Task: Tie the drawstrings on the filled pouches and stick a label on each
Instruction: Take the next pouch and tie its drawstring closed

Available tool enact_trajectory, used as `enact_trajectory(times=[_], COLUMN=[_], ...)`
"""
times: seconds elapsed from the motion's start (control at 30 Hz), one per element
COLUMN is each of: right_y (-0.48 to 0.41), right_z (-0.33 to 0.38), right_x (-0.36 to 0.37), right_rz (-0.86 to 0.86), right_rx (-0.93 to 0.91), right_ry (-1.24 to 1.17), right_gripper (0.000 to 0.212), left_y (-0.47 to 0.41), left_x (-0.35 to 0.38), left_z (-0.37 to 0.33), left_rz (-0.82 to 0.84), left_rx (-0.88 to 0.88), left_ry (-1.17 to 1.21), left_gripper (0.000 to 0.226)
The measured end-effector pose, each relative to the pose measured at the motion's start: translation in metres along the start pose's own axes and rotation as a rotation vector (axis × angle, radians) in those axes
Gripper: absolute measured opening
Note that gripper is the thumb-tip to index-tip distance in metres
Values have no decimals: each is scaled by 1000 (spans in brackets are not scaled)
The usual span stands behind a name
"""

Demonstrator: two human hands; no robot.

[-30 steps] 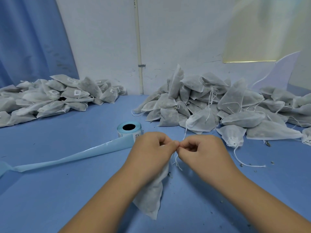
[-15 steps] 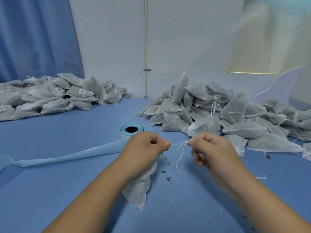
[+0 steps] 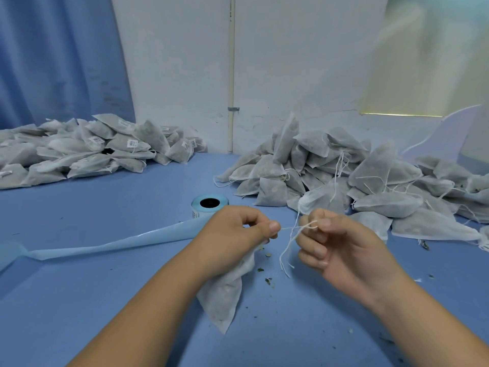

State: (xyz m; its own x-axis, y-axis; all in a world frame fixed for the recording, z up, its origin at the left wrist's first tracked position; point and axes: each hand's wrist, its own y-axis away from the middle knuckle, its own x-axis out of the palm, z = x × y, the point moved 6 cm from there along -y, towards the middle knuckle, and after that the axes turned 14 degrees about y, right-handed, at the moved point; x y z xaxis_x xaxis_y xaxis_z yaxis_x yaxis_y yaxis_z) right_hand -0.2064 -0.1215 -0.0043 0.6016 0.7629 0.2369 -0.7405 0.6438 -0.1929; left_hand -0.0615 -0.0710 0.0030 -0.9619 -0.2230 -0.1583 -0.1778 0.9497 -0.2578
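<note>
Left hand (image 3: pixel 238 231): we pinch the pouch (image 3: pixel 225 295) neck, fingers curled tight.
Right hand (image 3: pixel 336 247): we pinch the string (image 3: pixel 293 229), taut between both hands.
Pouch: hangs below our left hand, tip on the table (image 3: pixel 105 287).
Risk: the thin string may slip our pinch, leaving a loose knot; a hard tug could shake out more crumbs (image 3: pixel 268 281).
Labels: roll (image 3: pixel 209 205) sits behind our left hand.

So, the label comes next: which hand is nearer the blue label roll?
Left. The left hand is close beside the label roll, holding the pouch; the right hand is farther off to its right, pinching the drawstring.
</note>
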Motion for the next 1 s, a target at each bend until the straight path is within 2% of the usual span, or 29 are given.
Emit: enact_trajectory(times=[0.13,0.23,0.3,0.4,0.53,0.6,0.67,0.77,0.87,0.93,1.0], right_y=[4,4,2,-1,0,1,4,9,9,10,12], right_z=[-2,-3,-1,2,-1,-2,3,14,12,7,8], right_x=[3,2,-3,-19,-45,-52,-54,-41,-14,-1,10], right_rz=[111,99,24,-190,-424,-507,-585,-615,-441,-368,-353], right_rx=[58,95,99,98,121,106,38,-78,-148,-217,-328], right_ry=[-25,4,-1,-20,28,58,167,497,650,793,1126], right_gripper=[27,25,21,20,18,20,24,26,10,16,23], left_y=[0,1,1,3,17,21,17,5,1,-1,-2], left_x=[0,-2,-4,-8,-5,-1,0,-3,0,2,3], left_z=[0,0,0,7,16,20,24,26,26,25,25], left_rz=[-9,-10,4,100,399,465,384,172,26,-29,-57], left_rx=[-3,-3,-20,-166,-405,-454,-434,-323,-260,-233,-217], left_ry=[-23,-44,-39,-66,8,-61,-253,-509,-452,-371,-261], left_gripper=[20,19,23,38,18,15,22,33,34,34,39])
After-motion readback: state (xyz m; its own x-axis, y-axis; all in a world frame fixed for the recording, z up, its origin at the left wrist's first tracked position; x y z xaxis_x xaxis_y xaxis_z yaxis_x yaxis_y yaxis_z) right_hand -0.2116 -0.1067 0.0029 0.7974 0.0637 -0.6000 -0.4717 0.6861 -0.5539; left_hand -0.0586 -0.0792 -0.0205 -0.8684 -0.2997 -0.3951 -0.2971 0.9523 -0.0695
